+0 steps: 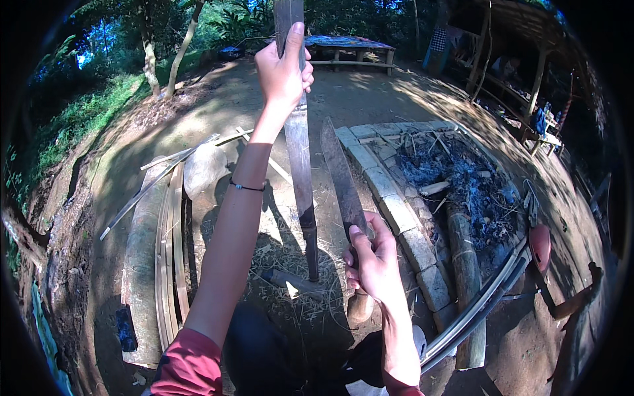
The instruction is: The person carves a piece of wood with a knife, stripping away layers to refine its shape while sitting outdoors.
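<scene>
My left hand [284,76] is raised, its fingers wrapped round a long flat bamboo slat [298,152] that stands nearly upright before me. The slat's lower end comes down beside a short piece of wood [290,282] on the straw-littered ground. Lower and to the right, my right hand [373,261] is closed on a machete [341,175]. Its dark, broad blade points up and away, just right of the slat and apart from it. Below my fingers shows the rounded wooden end of the handle [360,307].
A thick log [142,257] and long split strips [178,244] lie at left by a pale rock [205,171]. At right, stone blocks [389,201] edge an ashy fire pit [482,191], near another log [465,277]. A low bench [350,43] and an open shelter [535,72] stand farther back.
</scene>
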### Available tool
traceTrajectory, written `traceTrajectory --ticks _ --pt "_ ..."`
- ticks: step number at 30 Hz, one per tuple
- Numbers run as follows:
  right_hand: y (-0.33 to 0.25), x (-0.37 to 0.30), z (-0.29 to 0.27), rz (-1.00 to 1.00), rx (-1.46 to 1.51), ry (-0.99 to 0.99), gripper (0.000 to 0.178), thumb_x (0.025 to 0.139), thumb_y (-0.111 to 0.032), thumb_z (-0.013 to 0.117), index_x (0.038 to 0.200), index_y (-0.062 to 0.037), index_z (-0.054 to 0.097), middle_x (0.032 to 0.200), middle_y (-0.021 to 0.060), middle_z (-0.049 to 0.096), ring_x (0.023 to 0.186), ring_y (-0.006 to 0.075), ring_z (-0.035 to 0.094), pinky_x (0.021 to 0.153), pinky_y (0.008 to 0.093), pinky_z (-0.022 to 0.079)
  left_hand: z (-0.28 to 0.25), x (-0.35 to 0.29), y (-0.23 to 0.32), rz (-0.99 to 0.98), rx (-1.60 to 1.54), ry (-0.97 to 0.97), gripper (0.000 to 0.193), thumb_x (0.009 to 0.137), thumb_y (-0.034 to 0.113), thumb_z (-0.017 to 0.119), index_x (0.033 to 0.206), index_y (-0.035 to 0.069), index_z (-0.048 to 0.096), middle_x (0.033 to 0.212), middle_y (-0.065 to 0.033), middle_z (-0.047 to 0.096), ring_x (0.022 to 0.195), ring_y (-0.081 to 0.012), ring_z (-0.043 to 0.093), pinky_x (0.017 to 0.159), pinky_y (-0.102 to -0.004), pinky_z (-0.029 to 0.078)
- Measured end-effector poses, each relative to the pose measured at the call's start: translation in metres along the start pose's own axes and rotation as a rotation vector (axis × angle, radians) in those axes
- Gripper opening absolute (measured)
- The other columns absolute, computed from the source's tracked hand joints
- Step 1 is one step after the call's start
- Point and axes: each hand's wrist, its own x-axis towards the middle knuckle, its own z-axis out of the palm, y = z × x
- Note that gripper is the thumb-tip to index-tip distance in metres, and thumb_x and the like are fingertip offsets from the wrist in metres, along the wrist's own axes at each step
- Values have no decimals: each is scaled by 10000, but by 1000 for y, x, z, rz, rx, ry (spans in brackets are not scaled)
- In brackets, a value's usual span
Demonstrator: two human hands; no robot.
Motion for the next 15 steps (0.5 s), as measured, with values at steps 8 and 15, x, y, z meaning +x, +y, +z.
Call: traceTrajectory --ticks 8,15 --pt "-27 27 24 -76 -12 -61 172 1022 -156 419 1129 -28 460 553 15 456 381 75 408 334 250 316 21 -2 5 -114 65 199 393 938 408 611 700 107 524 474 10 428 314 -110 403 294 -265 276" --pt "22 34 31 -107 -131 -106 177 1031 -181 400 1021 -30 491 561 17 456 401 89 446 370 269 362 24 -10 26 -17 129 294 436 908 406 666 636 108 502 473 23 439 332 -86 399 306 -242 275"
